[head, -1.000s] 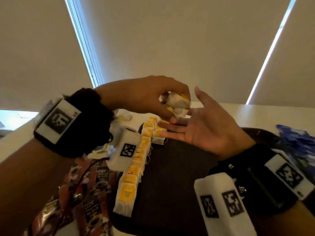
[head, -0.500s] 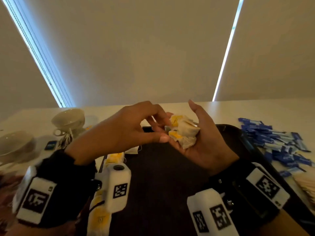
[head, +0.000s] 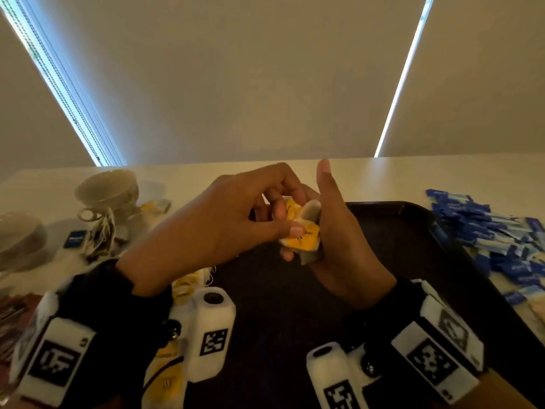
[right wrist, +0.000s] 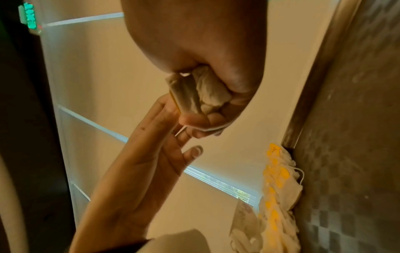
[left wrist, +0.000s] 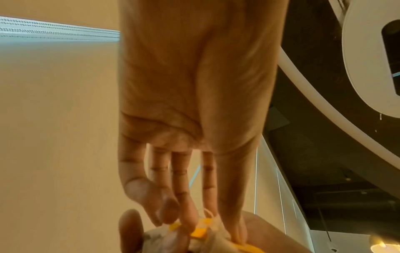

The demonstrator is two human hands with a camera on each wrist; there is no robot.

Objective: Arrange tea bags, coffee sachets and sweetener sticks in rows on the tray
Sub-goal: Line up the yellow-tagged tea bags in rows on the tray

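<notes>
My right hand (head: 331, 231) is held above the dark tray (head: 413, 240) with its fingers curled round a bunch of white tea bags with yellow tags (head: 306, 231) and its thumb pointing up. My left hand (head: 287, 221) reaches in from the left and pinches one tea bag of the bunch between thumb and fingers. The left wrist view shows those fingertips (left wrist: 190, 220) on the tea bags (left wrist: 201, 234). In the right wrist view the bunch (right wrist: 201, 92) is squeezed in the fist. A row of tea bags (head: 188, 286) lies along the tray's left edge, partly hidden by my left wrist.
A heap of blue sweetener sticks (head: 486, 234) lies right of the tray. Brown coffee sachets (head: 11, 320) lie at the lower left. Two cups (head: 109, 190) and loose tea bags (head: 103, 237) stand on the pale table (head: 383, 178) at the back left.
My right hand was an open palm and has curled round the bunch of tea bags. My left hand laid the bunch there and now picks at it. The head view has swung right.
</notes>
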